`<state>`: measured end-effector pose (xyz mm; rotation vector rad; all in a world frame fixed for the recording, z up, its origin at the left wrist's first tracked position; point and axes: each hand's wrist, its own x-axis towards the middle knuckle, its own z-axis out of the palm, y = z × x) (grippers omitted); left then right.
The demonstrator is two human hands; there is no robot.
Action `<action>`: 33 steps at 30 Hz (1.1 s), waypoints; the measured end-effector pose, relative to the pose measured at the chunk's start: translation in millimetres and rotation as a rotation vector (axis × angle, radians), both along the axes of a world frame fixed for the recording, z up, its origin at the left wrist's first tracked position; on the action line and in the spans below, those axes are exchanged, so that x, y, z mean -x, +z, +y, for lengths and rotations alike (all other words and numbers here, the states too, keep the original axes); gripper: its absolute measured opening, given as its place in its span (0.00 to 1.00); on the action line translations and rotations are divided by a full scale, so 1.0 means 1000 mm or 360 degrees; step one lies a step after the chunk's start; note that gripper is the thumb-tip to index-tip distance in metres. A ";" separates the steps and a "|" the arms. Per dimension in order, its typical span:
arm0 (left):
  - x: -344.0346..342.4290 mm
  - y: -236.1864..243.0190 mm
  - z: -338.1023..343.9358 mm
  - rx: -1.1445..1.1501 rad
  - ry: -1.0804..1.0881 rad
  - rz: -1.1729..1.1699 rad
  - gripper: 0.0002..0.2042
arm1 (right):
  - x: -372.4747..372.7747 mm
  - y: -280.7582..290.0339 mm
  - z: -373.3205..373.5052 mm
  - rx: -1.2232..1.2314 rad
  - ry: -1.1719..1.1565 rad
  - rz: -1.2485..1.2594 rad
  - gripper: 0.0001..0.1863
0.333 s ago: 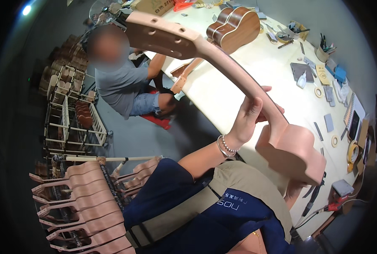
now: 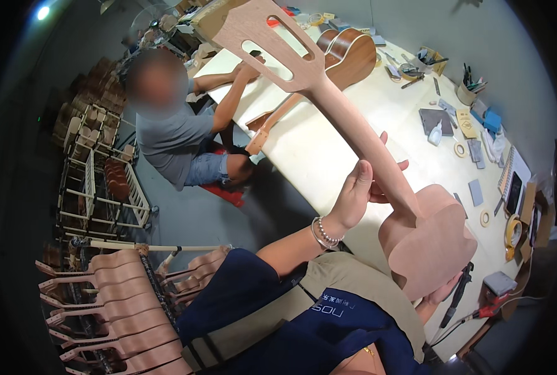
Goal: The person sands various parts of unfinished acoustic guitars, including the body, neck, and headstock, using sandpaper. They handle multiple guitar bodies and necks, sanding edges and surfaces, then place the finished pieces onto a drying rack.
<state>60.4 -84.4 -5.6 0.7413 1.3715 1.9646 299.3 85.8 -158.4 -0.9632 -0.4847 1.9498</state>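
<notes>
An unfinished pale pink-brown ukulele (image 2: 428,245) stands tilted in front of me, its slotted headstock (image 2: 272,40) at the upper middle. My left hand (image 2: 356,194), with bracelets at the wrist, holds the lower neck (image 2: 363,134), thumb on the near side and fingertips showing beyond it. My right hand (image 2: 444,289) grips the lower edge of the body and is partly hidden behind it.
A co-worker (image 2: 172,131) sits beside the cream table (image 2: 297,153). A brown ukulele (image 2: 353,59), tape (image 2: 512,237), papers, tools and a notebook (image 2: 514,172) lie on it. Racks of pink-brown instruments (image 2: 109,300) stand lower left, more racks (image 2: 103,181) behind.
The ukulele has turned, showing more of the body's flat back and the headstock's slots, with its headstock higher. The co-worker's hands have moved up onto the table.
</notes>
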 end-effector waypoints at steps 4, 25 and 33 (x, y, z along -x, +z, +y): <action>0.000 -0.002 -0.001 0.0031 -0.0018 0.0008 0.40 | -0.006 -0.010 0.005 0.0006 0.0131 0.0077 0.33; 0.009 -0.005 -0.001 -0.0353 -0.0063 -0.0278 0.25 | -0.008 -0.052 -0.021 0.0444 0.0894 0.0179 0.36; 0.023 0.025 -0.019 -0.0853 0.0093 -0.0046 0.13 | 0.003 -0.069 -0.036 0.0635 0.1244 0.0199 0.38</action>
